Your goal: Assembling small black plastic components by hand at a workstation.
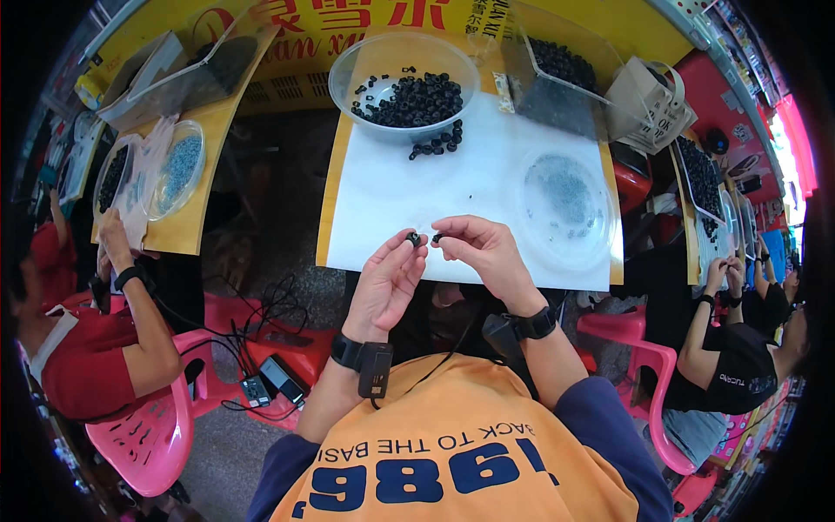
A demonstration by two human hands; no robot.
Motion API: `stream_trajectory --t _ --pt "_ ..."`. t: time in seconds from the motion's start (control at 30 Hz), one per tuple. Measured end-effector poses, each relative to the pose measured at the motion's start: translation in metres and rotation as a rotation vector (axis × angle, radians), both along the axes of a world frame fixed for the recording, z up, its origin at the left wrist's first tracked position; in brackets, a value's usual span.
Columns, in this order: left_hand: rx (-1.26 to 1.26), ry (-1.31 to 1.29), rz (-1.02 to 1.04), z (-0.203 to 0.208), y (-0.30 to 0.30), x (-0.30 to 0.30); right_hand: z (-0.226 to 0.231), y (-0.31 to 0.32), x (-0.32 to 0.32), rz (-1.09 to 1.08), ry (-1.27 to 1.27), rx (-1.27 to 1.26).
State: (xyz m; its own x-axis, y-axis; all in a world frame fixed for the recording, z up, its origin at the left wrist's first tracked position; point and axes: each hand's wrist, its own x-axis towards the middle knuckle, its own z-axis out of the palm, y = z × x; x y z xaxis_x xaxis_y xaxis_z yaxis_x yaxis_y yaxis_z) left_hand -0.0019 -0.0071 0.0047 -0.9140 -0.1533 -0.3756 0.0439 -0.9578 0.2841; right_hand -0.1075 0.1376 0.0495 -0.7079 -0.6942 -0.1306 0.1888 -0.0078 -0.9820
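Observation:
Above the near edge of the white table sheet [383, 209], my left hand [387, 278] pinches a small black round cap-like part [413, 237] between thumb and fingertips. Just to its right, my right hand [487, 252] has a smaller black piece [437, 237] between thumb and forefinger. The two pieces are close but apart. Beyond my hands stands a clear round plastic bowl [341, 74] with many black parts, and a small pile of black parts [439, 143] lies against its near side. Right of my hands, a clear round tray [532, 230] holds tiny pale bluish pieces.
A clear bin [557, 100] of black parts stands at the back right beside a beige tote bag [648, 104]. Co-workers sit left [113, 348] and right [722, 348] at similar tables. Pink chairs [156, 444], cables and small black boxes [283, 378] are below on the left.

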Motion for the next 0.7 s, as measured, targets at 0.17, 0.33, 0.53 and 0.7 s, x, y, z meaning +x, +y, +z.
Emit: stream_trajectory --t 0.17,0.33,0.53,0.7 --pt "-0.023 0.017 -0.017 0.004 0.001 0.001 0.009 -0.001 0.006 -0.019 0.050 -0.013" --pt "-0.043 -0.007 -0.022 0.006 0.002 0.001 0.016 -0.001 0.007 -0.026 0.306 0.130" --pt "-0.007 -0.001 -0.034 0.005 0.004 0.002 0.015 -0.002 0.012 -0.082 0.442 0.151" --pt "0.004 0.006 -0.036 0.005 0.006 0.003 0.010 -0.004 0.013 -0.092 0.430 0.109"
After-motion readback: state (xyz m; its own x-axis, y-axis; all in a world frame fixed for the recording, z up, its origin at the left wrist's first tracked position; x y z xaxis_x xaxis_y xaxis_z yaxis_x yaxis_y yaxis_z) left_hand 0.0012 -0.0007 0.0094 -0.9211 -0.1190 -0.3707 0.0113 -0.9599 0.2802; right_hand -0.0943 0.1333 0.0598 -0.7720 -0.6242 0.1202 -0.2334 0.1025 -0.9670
